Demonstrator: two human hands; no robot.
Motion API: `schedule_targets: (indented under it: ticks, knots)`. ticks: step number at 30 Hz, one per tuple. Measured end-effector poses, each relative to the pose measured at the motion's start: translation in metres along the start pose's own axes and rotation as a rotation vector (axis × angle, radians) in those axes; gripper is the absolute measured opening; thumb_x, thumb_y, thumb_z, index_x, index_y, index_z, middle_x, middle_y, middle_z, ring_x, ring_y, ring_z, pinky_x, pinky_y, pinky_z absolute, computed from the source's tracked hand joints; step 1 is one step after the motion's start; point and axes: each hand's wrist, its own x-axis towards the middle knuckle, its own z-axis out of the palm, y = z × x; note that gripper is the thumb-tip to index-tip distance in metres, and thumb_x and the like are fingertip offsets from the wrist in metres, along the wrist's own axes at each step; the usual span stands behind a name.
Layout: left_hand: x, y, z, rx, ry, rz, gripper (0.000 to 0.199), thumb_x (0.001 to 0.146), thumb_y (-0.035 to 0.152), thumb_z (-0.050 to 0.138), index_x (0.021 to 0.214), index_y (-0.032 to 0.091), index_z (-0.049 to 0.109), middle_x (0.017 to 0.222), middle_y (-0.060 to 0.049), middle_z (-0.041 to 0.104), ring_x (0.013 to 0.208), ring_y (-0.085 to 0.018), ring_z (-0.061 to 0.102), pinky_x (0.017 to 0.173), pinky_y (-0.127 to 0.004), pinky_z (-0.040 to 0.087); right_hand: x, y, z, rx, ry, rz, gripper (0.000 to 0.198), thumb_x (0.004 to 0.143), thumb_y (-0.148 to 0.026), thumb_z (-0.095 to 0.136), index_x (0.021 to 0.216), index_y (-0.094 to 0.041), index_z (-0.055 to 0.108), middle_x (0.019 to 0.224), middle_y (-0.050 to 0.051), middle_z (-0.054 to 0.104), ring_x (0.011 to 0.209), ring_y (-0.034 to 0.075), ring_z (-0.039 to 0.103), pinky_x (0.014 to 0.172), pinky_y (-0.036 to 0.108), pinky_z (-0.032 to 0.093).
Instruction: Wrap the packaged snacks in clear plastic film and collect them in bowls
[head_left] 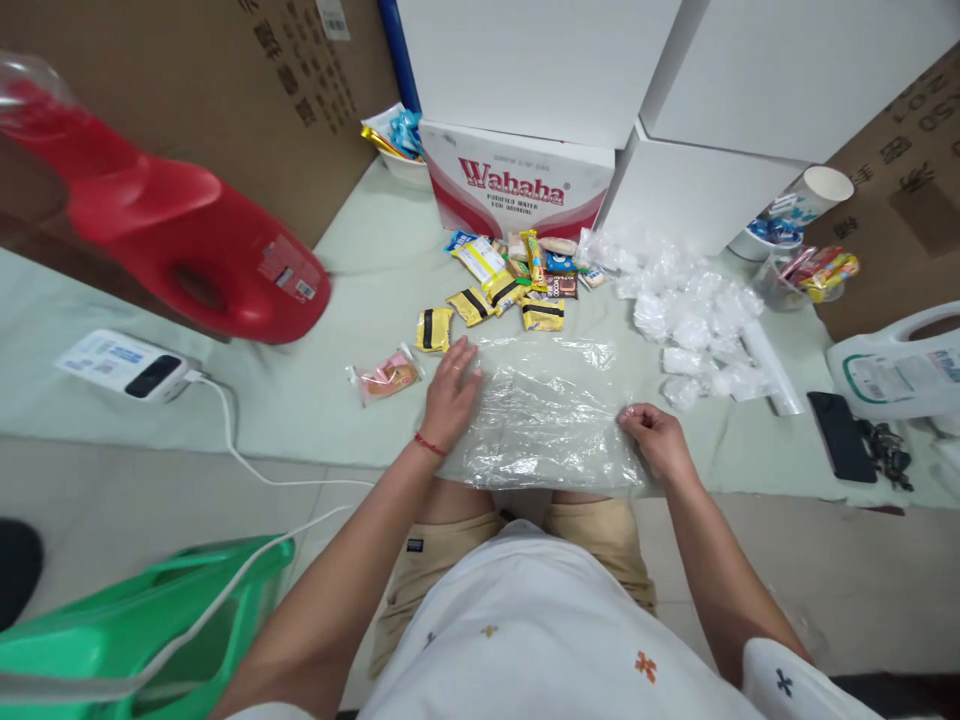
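A clear plastic bag (547,415) lies spread flat on the green tablecloth in front of me, wrinkled and shiny. My left hand (452,392) rests at its left edge, fingers stretched out, palm down. At the right edge my right hand (654,438) pinches the plastic between thumb and fingers. Just beyond my left fingertips sits a yellow snack packet (433,329) with a black stripe. To the left of that hand is a pink-wrapped biscuit (386,376). A pile of small wrapped snacks (517,275) lies behind the bag.
Bundled clear plastic (690,310) is heaped at the right, near a phone (840,436) and a white jug (896,365). On the left stand a red bottle (172,230) and a white device (127,365) with a cable. A Wahaha box (517,185) stands at the back.
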Motion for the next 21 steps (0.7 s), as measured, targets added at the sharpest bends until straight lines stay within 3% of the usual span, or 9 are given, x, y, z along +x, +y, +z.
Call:
schedule_targets:
  ticks: [2,4,6,8,9,12,15,18,21]
  knots:
    - [-0.003,0.0,-0.006,0.207,-0.127,0.061,0.043,0.102,0.042,0.046,0.139,0.028,0.064,0.16,-0.005,0.052,0.157,-0.027,0.034,0.129,-0.059,0.019,0.005,0.0,-0.009,-0.12,0.046,-0.032,0.04,0.073,-0.055,0.073,0.087,-0.017,0.069,0.074,0.003,0.067,0.064,0.016,0.054,0.063,0.03,0.043]
    - [-0.006,0.003,-0.008,0.372,-0.232,0.077,0.043,0.103,0.04,0.044,0.141,0.031,0.063,0.159,-0.003,0.053,0.157,-0.028,0.034,0.129,-0.064,0.012,0.004,-0.006,-0.015,-0.339,0.181,-0.138,0.034,0.081,-0.048,0.066,0.095,-0.017,0.071,0.088,0.008,0.07,0.072,0.02,0.059,0.073,0.036,0.049]
    - [-0.007,0.005,-0.007,0.442,-0.27,0.071,0.045,0.104,0.039,0.04,0.144,0.032,0.059,0.161,-0.003,0.051,0.155,-0.027,0.037,0.128,-0.064,0.011,-0.006,-0.017,-0.011,-0.54,0.336,-0.312,0.031,0.089,-0.039,0.058,0.106,-0.017,0.072,0.105,0.014,0.07,0.085,0.025,0.064,0.083,0.042,0.052]
    - [-0.007,0.007,-0.006,0.462,-0.27,0.067,0.046,0.105,0.039,0.038,0.146,0.032,0.058,0.161,-0.003,0.05,0.155,-0.026,0.038,0.128,-0.062,0.013,-0.023,-0.03,0.008,-0.631,0.317,-0.544,0.029,0.096,-0.03,0.051,0.114,-0.019,0.071,0.114,0.015,0.069,0.099,0.028,0.065,0.089,0.045,0.053]
    - [-0.007,0.007,-0.005,0.467,-0.267,0.069,0.046,0.105,0.039,0.037,0.146,0.031,0.058,0.161,-0.003,0.05,0.154,-0.025,0.039,0.128,-0.062,0.013,-0.033,-0.036,0.022,-0.644,0.213,-0.67,0.03,0.099,-0.027,0.048,0.117,-0.021,0.071,0.116,0.015,0.07,0.106,0.028,0.065,0.093,0.045,0.053]
    - [-0.008,0.008,-0.005,0.481,-0.263,0.085,0.047,0.105,0.038,0.037,0.147,0.031,0.057,0.162,-0.003,0.049,0.154,-0.026,0.039,0.128,-0.062,0.014,-0.058,-0.043,0.076,-0.69,-0.32,-1.012,0.037,0.102,-0.025,0.051,0.136,-0.024,0.066,0.139,0.011,0.067,0.133,0.026,0.056,0.115,0.047,0.044]
    - [-0.008,0.006,-0.007,0.485,-0.261,0.101,0.047,0.104,0.037,0.038,0.148,0.031,0.056,0.162,-0.004,0.049,0.154,-0.026,0.039,0.128,-0.062,0.016,-0.072,-0.037,0.113,-0.755,-0.711,-1.151,0.054,0.102,-0.035,0.057,0.154,-0.019,0.05,0.162,0.01,0.048,0.154,0.025,0.037,0.13,0.05,0.022]
    - [-0.007,0.002,-0.008,0.465,-0.248,0.109,0.046,0.103,0.037,0.043,0.145,0.031,0.058,0.161,-0.004,0.051,0.153,-0.026,0.041,0.127,-0.061,0.019,-0.075,-0.029,0.11,-0.77,-0.942,-1.161,0.058,0.104,-0.038,0.057,0.157,-0.019,0.046,0.167,0.009,0.039,0.158,0.022,0.03,0.133,0.047,0.01]
    - [-0.007,0.001,-0.008,0.416,-0.196,0.096,0.04,0.099,0.034,0.048,0.134,0.029,0.066,0.155,-0.005,0.058,0.15,-0.028,0.045,0.126,-0.061,0.024,-0.075,-0.028,0.086,-0.722,-1.056,-1.091,0.056,0.103,-0.039,0.058,0.156,-0.022,0.049,0.164,0.008,0.045,0.158,0.02,0.03,0.133,0.045,0.011]
